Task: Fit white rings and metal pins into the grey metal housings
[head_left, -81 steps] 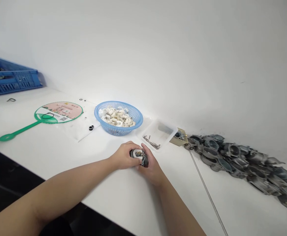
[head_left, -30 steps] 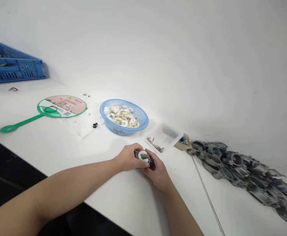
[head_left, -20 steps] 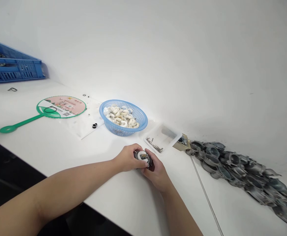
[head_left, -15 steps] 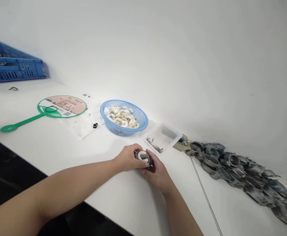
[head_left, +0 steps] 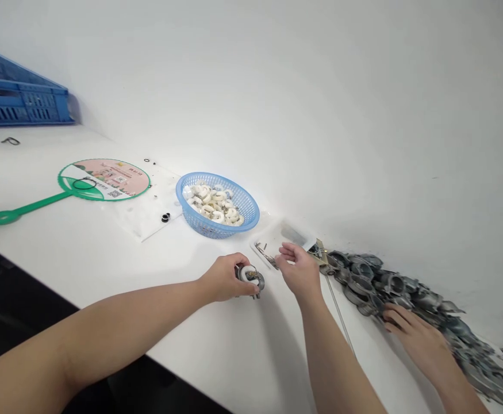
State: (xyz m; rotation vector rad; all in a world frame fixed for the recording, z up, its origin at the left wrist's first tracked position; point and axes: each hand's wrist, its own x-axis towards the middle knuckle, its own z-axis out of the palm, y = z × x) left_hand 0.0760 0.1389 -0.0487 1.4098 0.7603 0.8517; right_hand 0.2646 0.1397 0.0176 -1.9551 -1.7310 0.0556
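Note:
My left hand point(head_left: 223, 278) is closed on a small grey metal part with a white ring on top point(head_left: 250, 275), resting on the white table point(head_left: 104, 259). My right hand point(head_left: 299, 269) is off the part, fingers spread and holding nothing. It hovers at the near edge of a clear tray point(head_left: 293, 233) that holds thin metal pins point(head_left: 264, 254).
A blue basket point(head_left: 239, 223) of white rings stands behind the hands. A pile of grey metal housings point(head_left: 402, 286) lines the wall at right, with another person's hand point(head_left: 413, 336) on it. A thin rod point(head_left: 340, 310), a green fan point(head_left: 104, 179) and a blue crate point(head_left: 18, 103) are also here.
My right hand has let go of the part and moved right toward the pin tray. Another person's hand has appeared at the metal pile. My left hand keeps holding the part.

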